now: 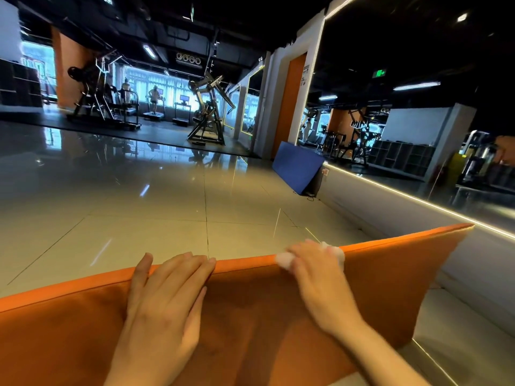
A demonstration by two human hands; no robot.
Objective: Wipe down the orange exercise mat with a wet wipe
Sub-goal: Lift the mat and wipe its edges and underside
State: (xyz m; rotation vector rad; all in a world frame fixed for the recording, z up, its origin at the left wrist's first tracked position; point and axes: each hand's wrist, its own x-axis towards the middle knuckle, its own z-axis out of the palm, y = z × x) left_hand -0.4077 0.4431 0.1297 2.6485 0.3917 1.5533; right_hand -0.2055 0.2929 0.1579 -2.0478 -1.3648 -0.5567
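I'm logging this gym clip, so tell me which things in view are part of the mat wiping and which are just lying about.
In use:
- large orange padded exercise mat
- crumpled white wet wipe, under the right hand at the top edge
- left hand, flat on the mat

Lying about:
- blue padded mat leaning on the mirror wall
- black weight machine
- treadmills

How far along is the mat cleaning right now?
Midway at best, and no finished part can be told: the orange mat shows no wet streaks. In hand: the right hand presses a white wipe along the mat's top edge while the left hand lies flat, steadying it. Left, probably: the edge towards the far corner and the broad face.
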